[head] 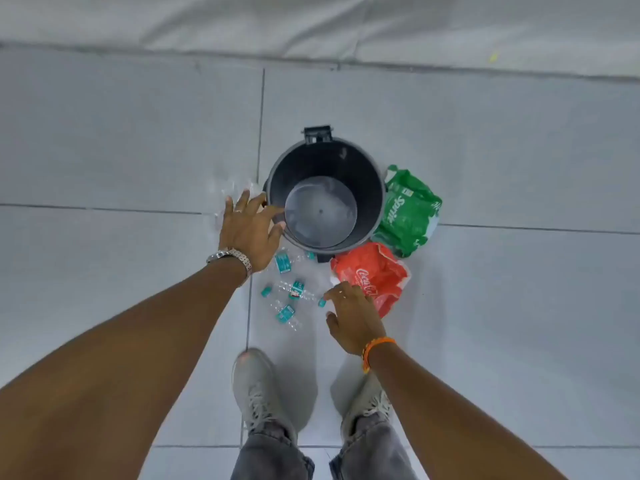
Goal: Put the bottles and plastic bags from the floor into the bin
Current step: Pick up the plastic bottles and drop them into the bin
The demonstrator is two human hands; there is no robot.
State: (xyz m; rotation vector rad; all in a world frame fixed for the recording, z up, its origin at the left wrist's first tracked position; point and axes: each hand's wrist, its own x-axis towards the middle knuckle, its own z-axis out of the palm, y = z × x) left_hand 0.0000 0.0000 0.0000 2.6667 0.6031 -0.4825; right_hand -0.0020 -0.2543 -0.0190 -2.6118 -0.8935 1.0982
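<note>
A dark grey round bin (367, 188) stands open on the tiled floor, nothing visible inside. Three clear plastic bottles with teal labels and caps (294, 289) lie on the floor just in front of it. A red Coca-Cola plastic bag (377, 275) lies at the bin's front right, and a green Sprite plastic bag (408, 213) sits to its right. My left hand (249, 230) hovers with fingers spread over the bin's left rim, holding nothing. My right hand (353, 317) reaches down between the bottles and the red bag, fingers apart, covering part of the bag.
A crumpled clear plastic wrap (228, 192) lies on the floor left of the bin, partly behind my left hand. My two grey shoes (256, 389) stand just behind the bottles. A white sheet-like surface (311, 26) borders the floor at the far side.
</note>
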